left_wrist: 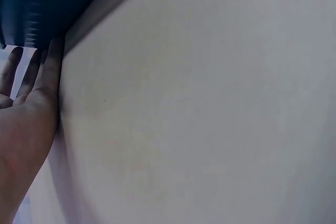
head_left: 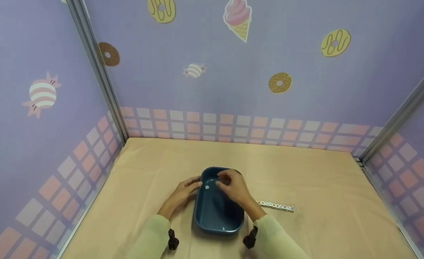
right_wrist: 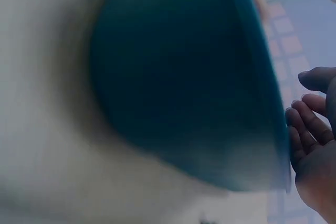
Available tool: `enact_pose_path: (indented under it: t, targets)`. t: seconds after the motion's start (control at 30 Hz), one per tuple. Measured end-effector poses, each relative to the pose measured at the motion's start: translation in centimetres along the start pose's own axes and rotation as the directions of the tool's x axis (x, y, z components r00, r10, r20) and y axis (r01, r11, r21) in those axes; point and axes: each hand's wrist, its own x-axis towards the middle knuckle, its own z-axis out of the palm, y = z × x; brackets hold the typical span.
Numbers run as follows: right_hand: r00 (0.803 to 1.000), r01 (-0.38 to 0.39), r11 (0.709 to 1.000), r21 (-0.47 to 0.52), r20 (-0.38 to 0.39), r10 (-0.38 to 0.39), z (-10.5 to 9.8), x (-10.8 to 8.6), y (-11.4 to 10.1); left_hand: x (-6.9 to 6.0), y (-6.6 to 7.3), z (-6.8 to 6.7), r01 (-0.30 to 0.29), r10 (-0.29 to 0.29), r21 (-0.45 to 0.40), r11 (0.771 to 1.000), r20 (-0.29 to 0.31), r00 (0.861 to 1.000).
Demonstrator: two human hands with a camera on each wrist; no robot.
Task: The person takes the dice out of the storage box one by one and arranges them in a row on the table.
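A deep blue rectangular dish (head_left: 215,212) with rounded corners stands on the cloth in front of me. My left hand (head_left: 180,194) touches its left side near the far end, fingers extended along the outer wall in the left wrist view. Over the far right part of the dish hovers my right hand (head_left: 234,187), its fingers bent and the thumb apart from them. Nothing shows between them in the right wrist view. Inside the dish, near its left wall, is a small white cube-like piece (head_left: 207,187). My right hand hides part of the dish's interior.
A straight row of small white cubes (head_left: 276,206) with coloured marks lies to the right of the dish, its near-left end partly behind my right forearm. Beige cloth (head_left: 305,172) covers the table. Patterned purple walls (head_left: 212,90) stand at the back and sides.
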Motion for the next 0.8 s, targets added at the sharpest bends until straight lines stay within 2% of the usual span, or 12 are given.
enact_pose_path:
  t: [0.33, 0.6, 0.8]
  targets:
    - [0.992, -0.103, 0.995, 0.003, 0.072, 0.102, 3.9, 1.2, 0.2, 0.0, 0.2, 0.1, -0.018, 0.018, -0.009, 1.0, 0.001, 1.0]
    - [0.991, -0.104, 0.993, -0.057, 0.075, 0.108, 5.2, 1.3, 0.9, 0.1, 0.3, 0.2, -0.003, 0.004, -0.036, 0.999, 0.011, 1.0]
    - [0.989, -0.074, 0.99, -0.124, 0.117, 0.088, 5.6, 0.8, 1.3, 0.1, 0.0, 0.3, -0.011, 0.012, -0.026, 1.0, 0.005, 1.0]
